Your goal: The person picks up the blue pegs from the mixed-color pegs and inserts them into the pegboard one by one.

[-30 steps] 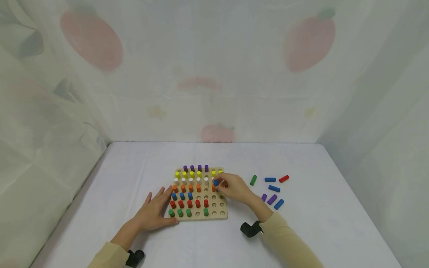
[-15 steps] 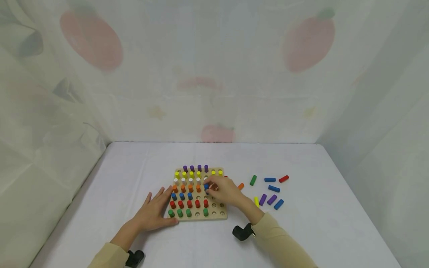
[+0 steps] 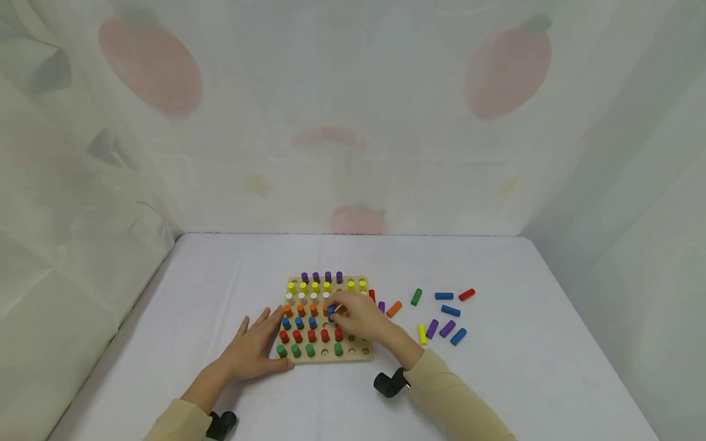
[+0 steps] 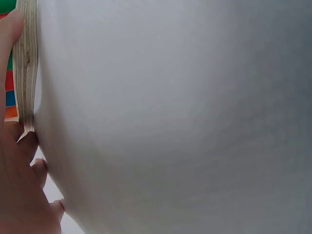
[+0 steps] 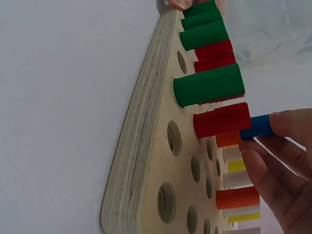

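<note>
**Pinching a blue peg over the board**

I'm pinching a blue peg (image 5: 256, 126) between the thumb and fingers of my right hand (image 3: 355, 315), gripping near its top so that its lower part is standing free of the fingertips. The peg is hanging over the board (image 5: 139, 141), just beyond a standing red peg (image 5: 222, 120). That red peg is partly masking its bottom end, so I can't tell whether it is touching anything.

My left hand (image 3: 254, 346) is lying along the board's left edge, fingers straight, thumb at the near corner, grasping nothing. As I'm judging it, that hand is serving as a stop, and steady light pressure there is worth more than squeezing.

The three blue pegs (image 3: 299, 323) are standing in one row, and a bare hole (image 3: 326, 326) is showing right beside them; I'm reckoning that hole is the fit. The step is calling for a peg as upright as its neighbours, centred before any push, then going straight down. My knuckles are needing room, since orange pegs (image 3: 313, 310) are crowding the far side and red ones the near. Loosening the pinch is best waiting until the peg is seating firmly.

More pegs (image 3: 450, 310) are lying loose on the table (image 3: 469, 380).
</note>
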Demonstrator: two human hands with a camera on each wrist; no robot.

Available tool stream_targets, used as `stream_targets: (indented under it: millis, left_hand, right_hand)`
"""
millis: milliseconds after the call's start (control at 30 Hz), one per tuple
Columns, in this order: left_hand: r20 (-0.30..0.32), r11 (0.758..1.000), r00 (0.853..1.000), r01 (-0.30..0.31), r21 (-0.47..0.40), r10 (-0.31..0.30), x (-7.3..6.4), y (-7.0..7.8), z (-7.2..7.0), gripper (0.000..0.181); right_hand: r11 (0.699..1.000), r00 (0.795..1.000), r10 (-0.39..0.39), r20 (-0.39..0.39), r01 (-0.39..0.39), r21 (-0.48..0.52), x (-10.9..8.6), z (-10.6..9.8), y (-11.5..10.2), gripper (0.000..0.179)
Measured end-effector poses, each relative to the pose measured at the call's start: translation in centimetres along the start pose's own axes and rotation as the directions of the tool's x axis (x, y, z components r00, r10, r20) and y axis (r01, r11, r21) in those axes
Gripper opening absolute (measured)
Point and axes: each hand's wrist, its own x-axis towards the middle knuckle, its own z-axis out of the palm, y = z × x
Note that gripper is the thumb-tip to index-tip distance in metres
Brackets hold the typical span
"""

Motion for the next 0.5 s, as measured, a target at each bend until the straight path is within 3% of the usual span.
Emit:
stream_targets:
  millis: [200, 500]
  left_hand:
    - [-0.006, 1.0, 1.0, -0.01, 0.007, 0.01, -0.1, 0.0, -0.2, 0.115]
    - [-0.002, 1.0, 1.0, -0.006, 0.002, 0.006, -0.1, 0.1, -0.2, 0.114]
  right_hand:
    - [0.999, 0.999, 0.039, 0.039, -0.039, 0.001, 0.2, 0.6, -0.1, 0.017]
    - [0.999, 0.999, 0.016, 0.036, -0.015, -0.037, 0.5, 1.3, 0.1, 0.017]
